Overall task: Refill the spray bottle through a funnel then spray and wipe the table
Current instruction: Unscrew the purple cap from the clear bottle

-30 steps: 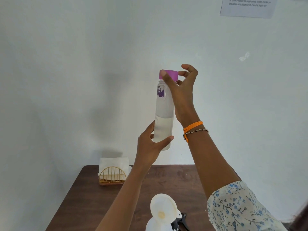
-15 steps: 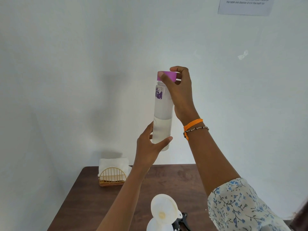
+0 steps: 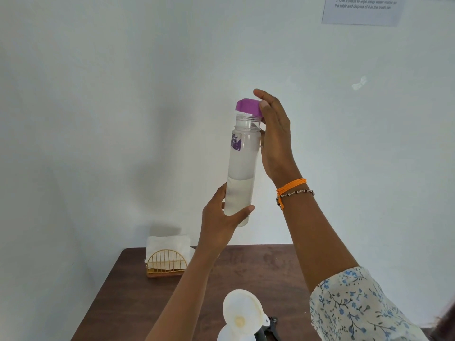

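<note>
At the 8 o'clock position, a gold wire holder (image 3: pixel 166 263) with folded white tissues (image 3: pixel 167 244) stands at the far-left corner of the brown bench (image 3: pixel 270 267), untouched. Moving right, the left hand (image 3: pixel 220 225) is closed around the base of the clear water bottle (image 3: pixel 242 168), gripping it upright near frame centre, well above the bench; liquid fills roughly the lower third. At 6 o'clock, directly below the bottle, the white funnel (image 3: pixel 242 313) sits in what appears to be the neck of the spray bottle (image 3: pixel 231 334), though the frame edge cuts most of that bottle off and the seating cannot be confirmed. A black part, possibly the removed spray head (image 3: pixel 269 327), lies just beside it. Further right, the right hand (image 3: pixel 273 139) has its fingers (image 3: pixel 262 94) closed on the purple cap (image 3: pixel 247 108). Change noted: half a second ago the cap sat square on the bottle; it is now lifted and tilted, with the bare threads of the neck exposed beneath it. Assessment: the unscrewing step is effectively complete, and the bottle is ready to be lowered and tipped over the funnel. A paper notice (image 3: pixel 363 9) is fixed to the wall at 1 o'clock.
</note>
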`<state>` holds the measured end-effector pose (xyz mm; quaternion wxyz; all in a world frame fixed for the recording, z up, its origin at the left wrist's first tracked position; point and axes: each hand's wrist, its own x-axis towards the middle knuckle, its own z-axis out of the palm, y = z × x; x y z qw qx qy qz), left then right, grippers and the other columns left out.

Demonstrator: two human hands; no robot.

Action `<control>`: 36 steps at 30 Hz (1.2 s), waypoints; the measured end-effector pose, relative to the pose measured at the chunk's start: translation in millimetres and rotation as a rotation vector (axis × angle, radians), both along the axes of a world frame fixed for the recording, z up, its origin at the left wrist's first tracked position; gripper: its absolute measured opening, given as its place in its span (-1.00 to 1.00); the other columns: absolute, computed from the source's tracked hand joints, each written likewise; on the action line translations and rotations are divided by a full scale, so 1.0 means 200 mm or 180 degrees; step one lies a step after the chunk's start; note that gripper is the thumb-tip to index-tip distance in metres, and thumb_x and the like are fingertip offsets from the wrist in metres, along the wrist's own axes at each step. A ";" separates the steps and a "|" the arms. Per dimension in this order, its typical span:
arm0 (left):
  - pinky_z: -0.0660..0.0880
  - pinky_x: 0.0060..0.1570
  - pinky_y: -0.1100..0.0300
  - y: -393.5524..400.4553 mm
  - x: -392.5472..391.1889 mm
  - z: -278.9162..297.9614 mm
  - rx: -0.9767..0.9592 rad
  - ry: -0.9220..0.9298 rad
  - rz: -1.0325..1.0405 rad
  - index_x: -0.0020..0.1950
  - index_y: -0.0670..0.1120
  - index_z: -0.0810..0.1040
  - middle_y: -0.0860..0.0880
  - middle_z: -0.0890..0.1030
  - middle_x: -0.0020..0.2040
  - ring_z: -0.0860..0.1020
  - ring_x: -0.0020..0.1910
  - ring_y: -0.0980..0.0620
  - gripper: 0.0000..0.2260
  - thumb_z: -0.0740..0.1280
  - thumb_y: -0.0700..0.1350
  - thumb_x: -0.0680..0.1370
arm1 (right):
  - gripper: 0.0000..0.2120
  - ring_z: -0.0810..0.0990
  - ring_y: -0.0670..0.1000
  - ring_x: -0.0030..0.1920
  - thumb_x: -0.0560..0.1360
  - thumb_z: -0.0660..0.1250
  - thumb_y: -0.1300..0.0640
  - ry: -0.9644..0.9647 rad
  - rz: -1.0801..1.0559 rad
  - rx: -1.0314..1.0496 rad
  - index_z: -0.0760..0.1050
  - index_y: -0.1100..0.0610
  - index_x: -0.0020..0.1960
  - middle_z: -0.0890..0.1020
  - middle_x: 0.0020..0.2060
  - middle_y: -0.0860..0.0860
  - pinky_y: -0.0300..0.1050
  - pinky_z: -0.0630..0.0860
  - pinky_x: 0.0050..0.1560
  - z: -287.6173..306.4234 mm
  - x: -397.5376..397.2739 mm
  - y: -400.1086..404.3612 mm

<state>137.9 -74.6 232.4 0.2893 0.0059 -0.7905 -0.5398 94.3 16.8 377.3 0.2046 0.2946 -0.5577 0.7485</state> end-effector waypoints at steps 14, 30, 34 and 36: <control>0.37 -0.02 0.34 0.00 -0.01 -0.05 -0.0043 -0.0106 -0.0012 0.27 0.09 0.34 0.20 0.41 0.07 0.44 0.00 0.14 -0.46 0.46 0.08 0.36 | -0.65 0.49 0.05 0.03 0.54 0.16 0.28 -0.0729 0.0281 -0.0503 0.36 0.12 0.32 0.46 0.06 0.09 -0.04 0.51 0.16 -0.24 -0.05 0.17; 0.54 -0.01 0.20 0.03 0.02 -0.12 0.0257 -0.0176 -0.0274 0.26 0.03 0.40 0.09 0.55 0.11 0.54 0.06 0.06 -0.45 0.49 0.07 0.33 | -0.86 0.49 -0.04 -0.31 0.33 0.44 0.17 -0.2653 -0.1343 0.1555 0.49 0.17 -0.29 0.55 -0.34 0.02 -0.22 0.35 -0.36 -1.47 0.10 0.46; 0.52 0.01 0.22 0.04 0.03 -0.13 0.0231 -0.0190 -0.0248 0.27 0.04 0.39 0.13 0.52 0.09 0.52 0.05 0.08 -0.44 0.50 0.07 0.33 | -0.85 0.55 0.12 -0.06 0.31 0.45 0.21 -0.3209 -0.1542 0.2295 0.49 0.19 -0.20 0.57 -0.20 0.09 -0.14 0.36 -0.17 -1.81 0.20 0.57; 0.52 0.00 0.24 0.04 0.03 -0.14 0.0243 -0.0183 -0.0254 0.28 0.04 0.39 0.13 0.53 0.09 0.53 0.04 0.09 -0.43 0.50 0.06 0.33 | -0.76 0.54 0.17 0.02 0.31 0.44 0.27 -0.3349 -0.1565 0.2540 0.49 0.22 -0.06 0.57 -0.06 0.16 -0.09 0.40 -0.04 -1.93 0.25 0.62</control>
